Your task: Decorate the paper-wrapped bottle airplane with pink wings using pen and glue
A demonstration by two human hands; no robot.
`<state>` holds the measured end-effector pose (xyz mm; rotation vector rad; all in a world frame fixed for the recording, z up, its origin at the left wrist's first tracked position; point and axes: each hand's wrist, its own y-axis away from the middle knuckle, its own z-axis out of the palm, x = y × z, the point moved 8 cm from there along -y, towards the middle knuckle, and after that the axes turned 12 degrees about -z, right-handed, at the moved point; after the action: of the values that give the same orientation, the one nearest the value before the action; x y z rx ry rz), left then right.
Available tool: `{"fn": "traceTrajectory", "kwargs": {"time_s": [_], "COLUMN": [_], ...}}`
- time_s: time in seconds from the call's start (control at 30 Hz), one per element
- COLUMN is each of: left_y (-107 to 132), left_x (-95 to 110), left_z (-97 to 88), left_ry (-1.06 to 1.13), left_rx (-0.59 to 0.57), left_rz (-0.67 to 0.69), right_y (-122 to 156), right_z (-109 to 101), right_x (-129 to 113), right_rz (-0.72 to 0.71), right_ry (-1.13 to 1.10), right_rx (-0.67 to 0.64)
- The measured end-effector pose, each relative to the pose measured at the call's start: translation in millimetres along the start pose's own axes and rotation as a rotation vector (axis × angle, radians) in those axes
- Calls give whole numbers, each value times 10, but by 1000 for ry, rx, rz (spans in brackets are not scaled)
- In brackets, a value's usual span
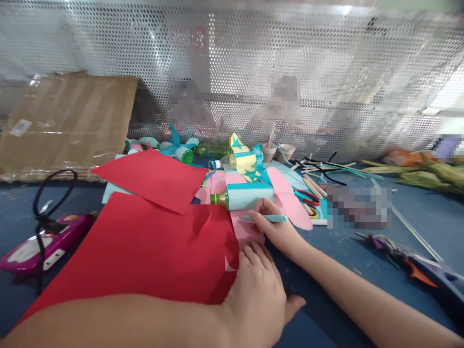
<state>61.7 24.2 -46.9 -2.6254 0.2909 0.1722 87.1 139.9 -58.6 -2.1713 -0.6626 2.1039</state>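
Observation:
My right hand [270,220] grips a light teal pen [277,218], its tip pointing left over a pink paper piece [244,227]. Lying flat, my left hand [257,278] presses on the near end of that pink paper with the fingers stretched forward and the thumb out to the right. A large red sheet [163,251] spreads to the left of my left hand. Just beyond the pen lies a green-necked bottle wrapped in light blue paper [250,195]. Pink rounded paper [288,198] sits to the right of the bottle.
A second red sheet [155,179] overlaps the large one. Behind stand a yellow-wrapped bottle [246,158] and paper cups [286,152]. Red-handled scissors [307,197] lie right of centre. A glue gun [416,266] lies at right, a purple device [61,241] at left, cardboard [68,121] against the perforated screen.

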Motion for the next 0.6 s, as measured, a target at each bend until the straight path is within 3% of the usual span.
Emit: {"fn": "traceTrajectory", "kwargs": {"time_s": [0.6], "left_y": [7], "left_x": [-18], "left_z": [-33], "left_ry": [-4], "left_rx": [23], "left_rz": [-10], "right_y": [-41], "right_z": [29], "right_x": [59], "right_rz": [-32], "right_ry": [26], "right_rx": [-40]}}
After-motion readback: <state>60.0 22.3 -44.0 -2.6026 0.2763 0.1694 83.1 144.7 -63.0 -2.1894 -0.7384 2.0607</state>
